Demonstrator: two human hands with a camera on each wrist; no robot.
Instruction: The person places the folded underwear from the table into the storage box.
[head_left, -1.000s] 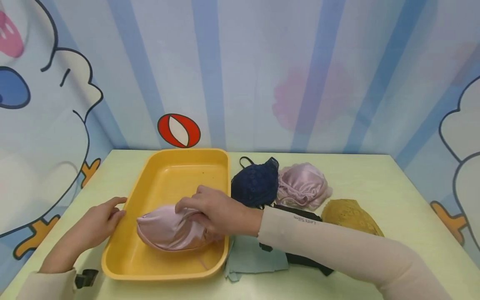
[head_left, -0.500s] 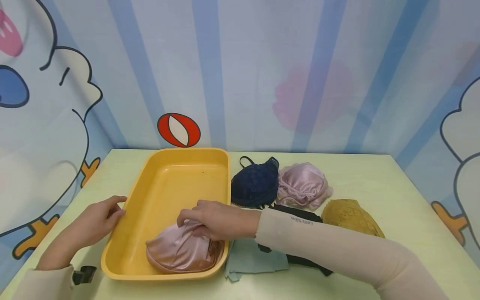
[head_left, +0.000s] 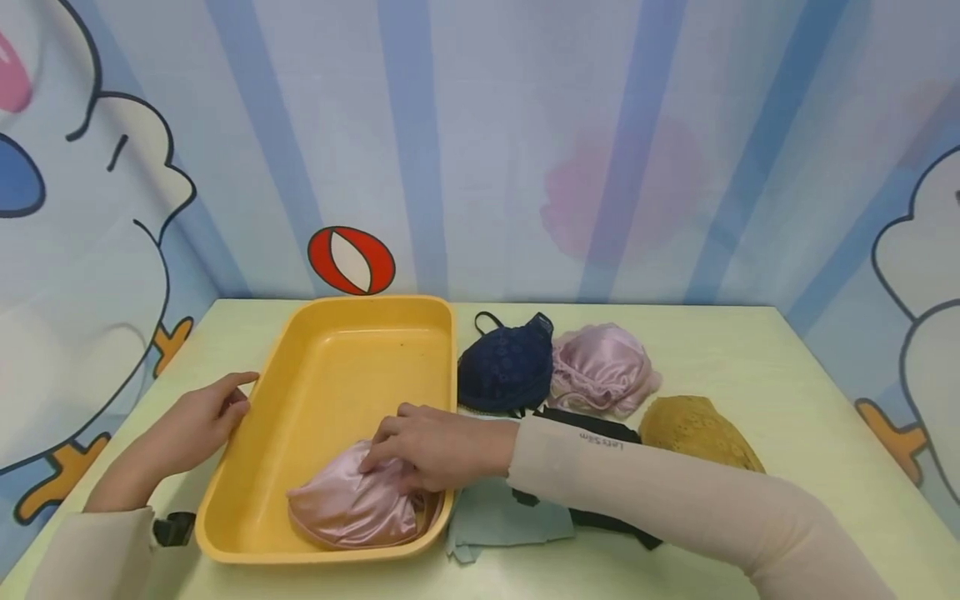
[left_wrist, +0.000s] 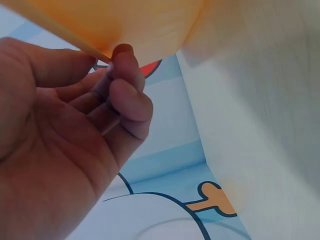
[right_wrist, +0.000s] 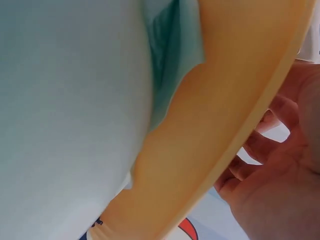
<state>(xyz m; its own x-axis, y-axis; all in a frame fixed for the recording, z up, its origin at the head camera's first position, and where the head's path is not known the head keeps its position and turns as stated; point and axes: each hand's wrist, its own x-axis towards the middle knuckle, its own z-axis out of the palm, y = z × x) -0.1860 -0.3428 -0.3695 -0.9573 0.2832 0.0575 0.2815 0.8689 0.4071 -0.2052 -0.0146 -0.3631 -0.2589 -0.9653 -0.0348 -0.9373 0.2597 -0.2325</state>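
In the head view, a pink satin bra (head_left: 341, 504) lies folded at the near right end of the yellow tray (head_left: 360, 358). My right hand (head_left: 442, 446) reaches over the tray's right wall and grips the bra from above with bent fingers. The right wrist view shows that hand (right_wrist: 280, 170) beyond the tray's rim, which hides its fingertips and the bra. At the tray's left side my left hand (head_left: 191, 429) pinches the rim. Thumb and forefinger of this hand (left_wrist: 65, 125) meet at the tray edge (left_wrist: 65, 40) in the left wrist view.
Right of the tray lie a navy lace bra (head_left: 506, 367), another pink satin bra (head_left: 606, 367) and a mustard lace bra (head_left: 697, 429). A pale green garment (head_left: 506, 521) and a black garment (head_left: 611, 525) lie partly under my right sleeve (head_left: 637, 483).
The pink bra in my right hand has come down and toward me onto the tray's near end. Its fabric now lies lower and more bunched. My left hand stays at the rim.
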